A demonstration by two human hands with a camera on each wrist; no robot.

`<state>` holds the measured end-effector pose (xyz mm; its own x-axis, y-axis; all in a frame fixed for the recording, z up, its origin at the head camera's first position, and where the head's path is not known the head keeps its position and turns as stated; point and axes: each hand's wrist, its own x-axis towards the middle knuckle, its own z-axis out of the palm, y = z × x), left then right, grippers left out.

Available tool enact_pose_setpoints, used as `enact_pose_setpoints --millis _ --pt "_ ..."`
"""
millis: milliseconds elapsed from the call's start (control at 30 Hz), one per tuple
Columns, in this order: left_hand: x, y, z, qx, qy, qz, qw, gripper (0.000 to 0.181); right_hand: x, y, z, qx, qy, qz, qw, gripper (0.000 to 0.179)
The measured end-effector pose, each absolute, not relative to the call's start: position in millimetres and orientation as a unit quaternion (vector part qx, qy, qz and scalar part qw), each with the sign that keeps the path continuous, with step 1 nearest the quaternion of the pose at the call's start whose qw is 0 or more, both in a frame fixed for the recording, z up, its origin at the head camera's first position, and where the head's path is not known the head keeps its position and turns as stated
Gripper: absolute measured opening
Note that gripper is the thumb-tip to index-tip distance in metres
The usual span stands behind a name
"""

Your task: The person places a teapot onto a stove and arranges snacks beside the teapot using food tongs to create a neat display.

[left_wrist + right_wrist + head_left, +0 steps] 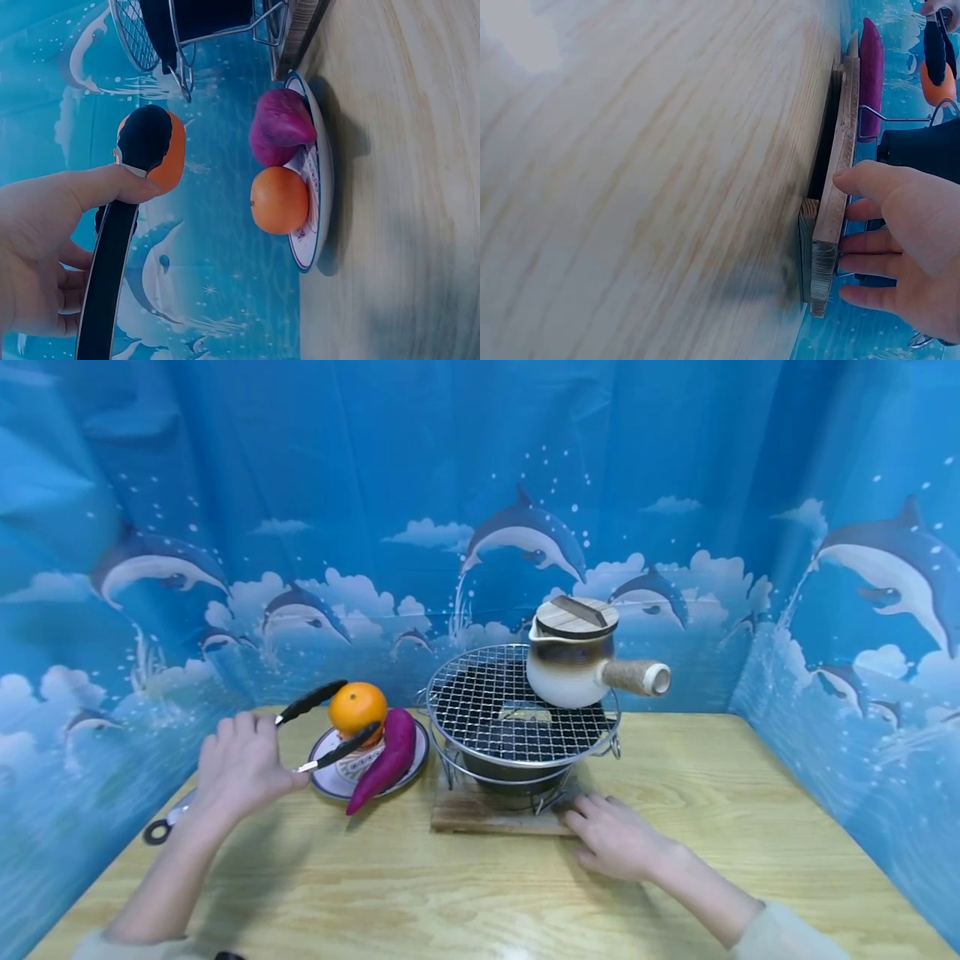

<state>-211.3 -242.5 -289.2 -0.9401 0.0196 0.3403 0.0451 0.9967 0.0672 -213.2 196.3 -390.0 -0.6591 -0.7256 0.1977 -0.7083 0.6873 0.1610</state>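
Observation:
My left hand grips a pair of metal tongs with black tips. An orange is clasped between the tips, raised above the plate. On the white, blue-rimmed plate lie a purple sweet potato and a second orange, which the raised one mostly hides in the head view. My right hand rests at the front right corner of a wooden board, thumb on its front edge and fingers extended against it, as the right wrist view shows.
A black brazier stands on the board, topped by a round wire grill. On the grill's right side sits a white and brown teapot with a wooden lid and wrapped side handle. A blue dolphin curtain surrounds the table.

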Motion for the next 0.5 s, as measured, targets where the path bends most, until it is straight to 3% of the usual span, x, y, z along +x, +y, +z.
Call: enact_pose_setpoints --millis 500 --pt "-205.6 -231.1 -274.0 -0.026 -0.982 -0.036 0.183 0.098 -213.4 196.4 -387.8 0.394 -0.911 -0.040 0.119 0.038"
